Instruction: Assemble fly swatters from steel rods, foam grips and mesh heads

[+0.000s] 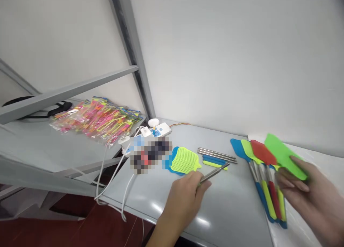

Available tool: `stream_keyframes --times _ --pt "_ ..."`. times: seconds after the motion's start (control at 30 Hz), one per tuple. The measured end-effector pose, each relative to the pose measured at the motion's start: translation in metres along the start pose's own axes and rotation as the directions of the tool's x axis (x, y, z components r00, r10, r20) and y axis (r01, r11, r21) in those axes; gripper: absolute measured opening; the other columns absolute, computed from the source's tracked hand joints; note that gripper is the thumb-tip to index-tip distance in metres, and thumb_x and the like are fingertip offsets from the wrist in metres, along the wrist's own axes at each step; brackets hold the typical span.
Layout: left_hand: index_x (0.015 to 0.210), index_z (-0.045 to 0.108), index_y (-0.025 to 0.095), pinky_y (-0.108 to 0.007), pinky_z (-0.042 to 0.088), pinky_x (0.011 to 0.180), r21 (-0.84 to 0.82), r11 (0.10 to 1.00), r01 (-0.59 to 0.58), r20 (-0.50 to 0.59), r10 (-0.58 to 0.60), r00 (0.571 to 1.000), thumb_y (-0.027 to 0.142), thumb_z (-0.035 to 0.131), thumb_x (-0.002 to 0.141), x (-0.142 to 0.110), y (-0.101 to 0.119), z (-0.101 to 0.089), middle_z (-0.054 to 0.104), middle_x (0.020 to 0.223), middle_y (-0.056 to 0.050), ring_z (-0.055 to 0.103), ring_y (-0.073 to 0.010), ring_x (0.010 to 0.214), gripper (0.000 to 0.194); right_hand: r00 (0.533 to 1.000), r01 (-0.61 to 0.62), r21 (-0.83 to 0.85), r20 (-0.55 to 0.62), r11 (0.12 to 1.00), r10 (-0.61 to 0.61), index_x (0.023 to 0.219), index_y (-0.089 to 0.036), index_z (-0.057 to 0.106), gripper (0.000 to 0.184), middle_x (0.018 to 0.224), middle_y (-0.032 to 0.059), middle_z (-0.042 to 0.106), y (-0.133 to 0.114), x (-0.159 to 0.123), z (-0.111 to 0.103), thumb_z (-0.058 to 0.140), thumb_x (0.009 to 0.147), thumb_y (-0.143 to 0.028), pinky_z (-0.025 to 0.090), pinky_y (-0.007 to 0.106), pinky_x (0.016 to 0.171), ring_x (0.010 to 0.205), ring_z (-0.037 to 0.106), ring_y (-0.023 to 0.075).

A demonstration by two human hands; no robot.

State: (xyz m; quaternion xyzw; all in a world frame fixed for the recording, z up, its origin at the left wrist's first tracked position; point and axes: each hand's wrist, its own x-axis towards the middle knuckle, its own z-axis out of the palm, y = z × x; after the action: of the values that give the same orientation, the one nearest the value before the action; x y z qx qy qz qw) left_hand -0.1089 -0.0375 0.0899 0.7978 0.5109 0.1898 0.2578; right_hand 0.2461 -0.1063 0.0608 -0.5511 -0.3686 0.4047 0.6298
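Note:
My left hand [184,195] is closed around a metal telescopic rod [215,172], its tip pointing up and right. Between thumb and fingers, my right hand [315,193] pinches a green fly swatter head [283,154]. Under and beside that hand lie several assembled fly swatters [264,193] with blue, yellow-green and red heads, fanned out at the table's right. Loose swatter heads, a yellow-green one [185,160] over blue [175,154], rest beyond my left hand. Nearby are several bare metal rods [215,154], blue handles [213,159] and a yellow-green handle [213,164].
A power strip [162,129] with white cables [107,184] sits at the grey table's [228,211] back left, beside a blurred-out patch. Plastic-bagged colourful items [99,120] cover part of the left shelf. A grey metal post [134,57] rises behind.

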Motion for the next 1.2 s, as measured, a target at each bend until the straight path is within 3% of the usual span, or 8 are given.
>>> stream_keyframes --times 0.03,0.1,0.2,0.33,0.57,0.73,1.0,1.2 --pt "0.079 0.045 0.023 -0.025 0.035 0.058 -0.081 0.997 -0.018 0.033 0.021 0.999 0.04 0.035 0.101 0.001 0.009 0.002 0.055 0.072 0.003 0.053 -0.0144 0.066 0.03 0.991 -0.124 0.136 -0.032 0.983 0.129 0.076 -0.028 0.052 0.014 0.06 -0.002 0.047 -0.012 0.0 0.021 0.063 0.084 -0.029 0.037 0.025 0.035 0.042 0.038 0.0088" --pt "0.077 0.043 0.023 -0.025 0.034 0.057 -0.203 0.979 -0.035 0.123 0.061 0.991 0.041 0.032 0.101 0.003 0.023 0.008 0.053 0.068 0.004 0.051 -0.0142 0.063 0.032 0.976 -0.157 0.289 -0.1 0.944 0.193 0.077 -0.025 0.052 0.014 0.064 -0.0027 0.051 -0.038 0.003 0.068 0.065 0.079 -0.026 0.031 0.023 0.031 0.04 0.037 0.0079" --pt "0.079 0.047 0.023 -0.025 0.034 0.059 -0.275 0.959 -0.07 0.196 0.127 0.972 0.041 0.027 0.102 0.007 0.038 0.017 0.056 0.072 0.003 0.052 -0.0148 0.066 0.036 0.98 -0.104 0.181 -0.151 0.978 0.132 0.078 -0.023 0.053 0.015 0.056 -0.0024 0.053 -0.06 0.001 0.105 0.059 0.086 -0.035 0.041 0.028 0.037 0.042 0.047 0.0126" --pt "0.076 0.047 0.022 -0.025 0.034 0.062 -0.244 0.959 -0.145 0.17 0.189 0.967 0.04 0.027 0.102 0.016 0.048 0.026 0.055 0.074 0.002 0.051 -0.0148 0.068 0.038 0.998 -0.049 0.055 -0.039 0.997 0.051 0.077 -0.023 0.051 0.025 0.045 -0.0035 0.049 -0.058 -0.014 0.091 0.048 0.094 -0.042 0.046 0.031 0.046 0.044 0.053 0.0168" --pt "0.094 0.058 0.024 -0.026 0.039 0.069 -0.173 0.963 -0.207 0.12 0.229 0.966 0.039 0.031 0.102 0.035 0.056 0.035 0.061 0.086 0.001 0.055 -0.0162 0.079 0.032 0.996 0.086 0.019 -0.024 0.996 -0.085 0.077 -0.023 0.049 0.024 0.049 -0.0058 0.046 -0.062 -0.006 0.061 0.052 0.093 -0.041 0.029 0.028 0.037 0.034 0.041 0.0109" --pt "0.097 0.06 0.024 -0.027 0.039 0.069 -0.1 0.969 -0.225 0.145 0.237 0.961 0.04 0.03 0.102 0.045 0.059 0.04 0.061 0.085 0.0 0.057 -0.0169 0.077 0.034 0.993 0.108 0.015 0.037 0.994 -0.109 0.081 -0.023 0.051 0.021 0.056 -0.0052 0.049 -0.058 0.001 0.049 0.051 0.094 -0.039 0.031 0.028 0.04 0.038 0.042 0.0103" --pt "0.103 0.059 0.025 -0.028 0.038 0.066 0.053 0.973 -0.224 0.187 0.211 0.96 0.041 0.03 0.102 0.05 0.054 0.042 0.062 0.087 0.0 0.059 -0.0172 0.077 0.034 0.993 0.095 -0.011 0.068 0.995 -0.094 0.078 -0.023 0.051 0.024 0.054 -0.0047 0.05 -0.049 0.005 0.046 0.049 0.096 -0.04 0.031 0.028 0.041 0.038 0.042 0.0109" --pt "0.103 0.059 0.025 -0.028 0.039 0.067 0.052 0.977 -0.209 0.192 0.196 0.962 0.04 0.03 0.102 0.047 0.049 0.039 0.064 0.089 0.0 0.06 -0.0175 0.079 0.033 0.997 0.066 -0.034 0.05 0.997 -0.064 0.071 -0.023 0.051 0.032 0.041 -0.0044 0.047 -0.047 0.004 0.051 0.047 0.096 -0.042 0.03 0.027 0.04 0.037 0.042 0.0126"
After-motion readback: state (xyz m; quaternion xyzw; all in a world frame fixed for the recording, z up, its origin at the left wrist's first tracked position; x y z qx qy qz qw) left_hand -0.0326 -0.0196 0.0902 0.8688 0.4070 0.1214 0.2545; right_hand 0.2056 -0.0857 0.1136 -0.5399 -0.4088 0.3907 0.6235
